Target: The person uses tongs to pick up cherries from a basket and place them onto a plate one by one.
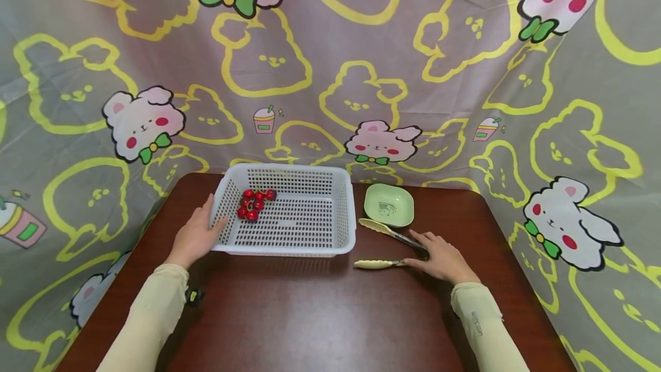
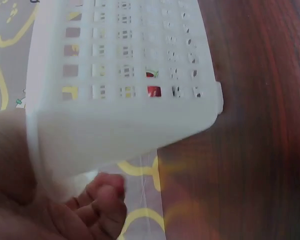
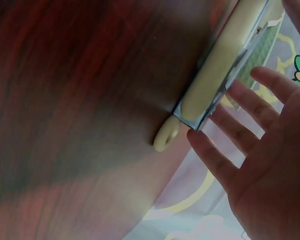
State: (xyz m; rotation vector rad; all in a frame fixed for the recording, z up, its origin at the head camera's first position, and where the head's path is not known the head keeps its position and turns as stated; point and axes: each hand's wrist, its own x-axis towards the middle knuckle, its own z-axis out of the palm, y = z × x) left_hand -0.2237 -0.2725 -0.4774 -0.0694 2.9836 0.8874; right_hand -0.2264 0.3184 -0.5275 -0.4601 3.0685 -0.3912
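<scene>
My left hand point(image 1: 196, 237) grips the left rim of a white slotted plastic basket point(image 1: 291, 250), thumb over the rim and fingers outside. In the left wrist view, those fingers curl under the basket rim point(image 2: 42, 170). Several red cherries point(image 1: 251, 205) with stems lie in the basket's left part. My right hand point(image 1: 441, 257) is at the handle end of spread tongs point(image 1: 379, 226) with cream scalloped tips. The right wrist view shows its fingers straight and spread beside the tongs point(image 3: 220, 60), which have a pull ring at the end.
A small light green square bowl point(image 1: 388, 190) sits right of the basket, behind the tongs. All stand on a dark brown table point(image 1: 320, 314). Patterned cloth point(image 1: 310, 62) hangs behind and at both sides. A small black object point(image 1: 194, 296) is by the left sleeve.
</scene>
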